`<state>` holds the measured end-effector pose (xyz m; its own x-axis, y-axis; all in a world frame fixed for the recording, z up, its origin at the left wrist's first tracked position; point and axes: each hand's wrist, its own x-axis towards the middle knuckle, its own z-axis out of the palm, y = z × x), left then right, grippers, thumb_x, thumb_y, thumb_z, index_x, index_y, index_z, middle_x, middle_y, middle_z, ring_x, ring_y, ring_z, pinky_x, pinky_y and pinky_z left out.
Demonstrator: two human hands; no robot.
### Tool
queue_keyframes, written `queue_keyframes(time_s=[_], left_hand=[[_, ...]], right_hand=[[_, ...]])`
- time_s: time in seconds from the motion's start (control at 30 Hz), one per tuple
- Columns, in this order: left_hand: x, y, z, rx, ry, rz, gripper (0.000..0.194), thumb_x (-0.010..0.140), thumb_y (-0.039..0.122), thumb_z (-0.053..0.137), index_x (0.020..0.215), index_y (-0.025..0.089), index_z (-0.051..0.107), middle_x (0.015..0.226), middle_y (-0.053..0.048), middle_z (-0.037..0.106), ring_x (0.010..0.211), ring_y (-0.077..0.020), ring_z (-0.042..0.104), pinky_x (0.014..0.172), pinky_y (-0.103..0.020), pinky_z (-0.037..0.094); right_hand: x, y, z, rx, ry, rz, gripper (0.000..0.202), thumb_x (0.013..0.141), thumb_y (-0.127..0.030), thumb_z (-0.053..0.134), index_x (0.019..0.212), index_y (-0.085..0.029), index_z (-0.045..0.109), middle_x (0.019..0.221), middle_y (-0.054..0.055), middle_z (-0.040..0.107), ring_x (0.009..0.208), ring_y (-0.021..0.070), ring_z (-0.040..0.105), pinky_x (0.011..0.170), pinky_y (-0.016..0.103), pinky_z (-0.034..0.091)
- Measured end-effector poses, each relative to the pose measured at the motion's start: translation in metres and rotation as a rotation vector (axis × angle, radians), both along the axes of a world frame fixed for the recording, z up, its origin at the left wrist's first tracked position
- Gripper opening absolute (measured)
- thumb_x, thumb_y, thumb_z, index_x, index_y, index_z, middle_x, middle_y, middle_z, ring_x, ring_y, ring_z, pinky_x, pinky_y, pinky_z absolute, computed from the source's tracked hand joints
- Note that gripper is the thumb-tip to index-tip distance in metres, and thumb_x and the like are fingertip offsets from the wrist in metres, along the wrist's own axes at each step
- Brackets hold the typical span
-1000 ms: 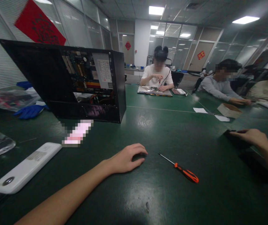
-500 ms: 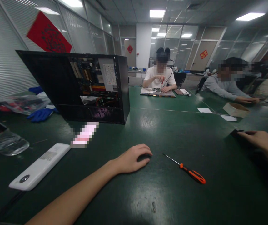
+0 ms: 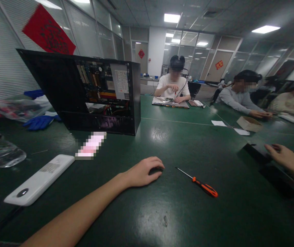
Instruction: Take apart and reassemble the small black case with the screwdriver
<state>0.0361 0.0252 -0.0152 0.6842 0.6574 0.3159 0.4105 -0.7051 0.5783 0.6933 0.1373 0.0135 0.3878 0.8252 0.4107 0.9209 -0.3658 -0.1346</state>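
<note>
Green tabletop (image 3: pixel 188 219) bears an orange-and-black-handled steel screwdriver (image 3: pixel 200 184), tip angled toward the nearer left hand (image 3: pixel 143 172), slack and empty. Right of the screwdriver, right hand (image 3: pixel 284 157) adjoins a flat black object (image 3: pixel 255 153), grip undeterminable.

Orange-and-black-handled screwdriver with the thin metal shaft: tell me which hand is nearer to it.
Left. The left hand is just left of the screwdriver, close but not touching; the right hand is clearly farther away, off to its right.
</note>
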Motion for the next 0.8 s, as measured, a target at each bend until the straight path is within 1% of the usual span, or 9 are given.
queue_keyframes(time_s=[0.07, 0.13, 0.2, 0.27, 0.37, 0.43, 0.53, 0.7, 0.8], left_hand=[[0.0, 0.0, -0.001, 0.005, -0.001, 0.0, 0.022, 0.1, 0.022, 0.062, 0.121, 0.019, 0.069, 0.122, -0.01, 0.068, 0.115, -0.0224, 0.066, 0.105, -0.036, 0.052], [0.0, 0.001, -0.002, 0.014, 0.0, 0.0, 0.022, 0.1, 0.022, 0.062, 0.121, 0.019, 0.069, 0.122, -0.009, 0.068, 0.116, -0.0227, 0.065, 0.106, -0.037, 0.051], [-0.001, 0.001, -0.003, 0.023, 0.0, -0.004, 0.022, 0.1, 0.022, 0.062, 0.121, 0.02, 0.068, 0.123, -0.009, 0.068, 0.117, -0.0229, 0.065, 0.107, -0.038, 0.051], [-0.001, 0.002, -0.003, 0.028, -0.004, -0.008, 0.022, 0.101, 0.022, 0.062, 0.121, 0.021, 0.068, 0.123, -0.009, 0.068, 0.117, -0.023, 0.065, 0.108, -0.038, 0.051], [-0.001, 0.002, -0.003, 0.026, -0.01, -0.013, 0.021, 0.101, 0.021, 0.06, 0.121, 0.021, 0.068, 0.122, -0.009, 0.068, 0.117, -0.0226, 0.065, 0.108, -0.038, 0.051], [-0.001, 0.002, -0.003, 0.022, -0.005, -0.014, 0.021, 0.101, 0.021, 0.06, 0.121, 0.021, 0.068, 0.122, -0.009, 0.068, 0.117, -0.0225, 0.065, 0.107, -0.038, 0.052], [0.0, 0.002, -0.002, 0.018, 0.003, -0.013, 0.022, 0.101, 0.022, 0.06, 0.121, 0.021, 0.069, 0.123, -0.009, 0.068, 0.116, -0.0225, 0.065, 0.107, -0.039, 0.052], [0.0, 0.002, 0.0, 0.021, 0.014, -0.009, 0.022, 0.102, 0.023, 0.06, 0.121, 0.021, 0.069, 0.122, -0.009, 0.068, 0.116, -0.0227, 0.065, 0.107, -0.039, 0.052], [0.001, 0.002, 0.0, 0.026, 0.014, -0.01, 0.022, 0.101, 0.023, 0.06, 0.121, 0.021, 0.069, 0.122, -0.009, 0.068, 0.116, -0.0228, 0.065, 0.106, -0.039, 0.052]], right_hand=[[0.003, -0.037, 0.0, -0.024, 0.075, -0.048, 0.066, 0.1, -0.054, 0.041, 0.125, -0.002, 0.073, 0.106, 0.025, 0.077, 0.084, 0.0326, 0.072, 0.07, 0.04, 0.051], [0.001, -0.078, -0.007, 0.004, 0.132, -0.114, 0.074, 0.098, -0.062, 0.033, 0.131, -0.007, 0.07, 0.11, 0.024, 0.076, 0.091, 0.037, 0.072, 0.075, 0.045, 0.052], [-0.007, -0.113, -0.02, 0.094, 0.213, -0.148, 0.078, 0.093, -0.071, 0.034, 0.134, -0.014, 0.069, 0.115, 0.023, 0.075, 0.097, 0.0394, 0.071, 0.082, 0.048, 0.053], [-0.016, -0.134, -0.037, 0.157, 0.238, -0.125, 0.079, 0.087, -0.075, 0.039, 0.134, -0.019, 0.069, 0.125, 0.02, 0.073, 0.098, 0.0401, 0.071, 0.088, 0.05, 0.054], [-0.023, -0.14, -0.055, 0.108, 0.271, -0.075, 0.075, 0.079, -0.074, 0.045, 0.126, -0.022, 0.072, 0.133, 0.017, 0.07, 0.096, 0.0406, 0.07, 0.093, 0.054, 0.054], [-0.021, -0.137, -0.06, 0.046, 0.315, -0.083, 0.075, 0.076, -0.074, 0.047, 0.122, -0.022, 0.074, 0.126, 0.017, 0.072, 0.091, 0.0403, 0.07, 0.092, 0.055, 0.055], [-0.017, -0.134, -0.061, 0.015, 0.335, -0.099, 0.076, 0.078, -0.076, 0.047, 0.125, -0.024, 0.074, 0.112, 0.015, 0.076, 0.085, 0.0394, 0.071, 0.088, 0.055, 0.056], [-0.025, -0.14, -0.058, -0.035, 0.3, -0.108, 0.09, 0.075, -0.086, 0.054, 0.132, -0.018, 0.069, 0.111, 0.022, 0.074, 0.108, 0.0486, 0.069, 0.093, 0.055, 0.055], [-0.03, -0.141, -0.057, -0.049, 0.315, -0.148, 0.093, 0.074, -0.088, 0.053, 0.131, -0.017, 0.068, 0.115, 0.024, 0.073, 0.116, 0.0501, 0.067, 0.099, 0.055, 0.055]])
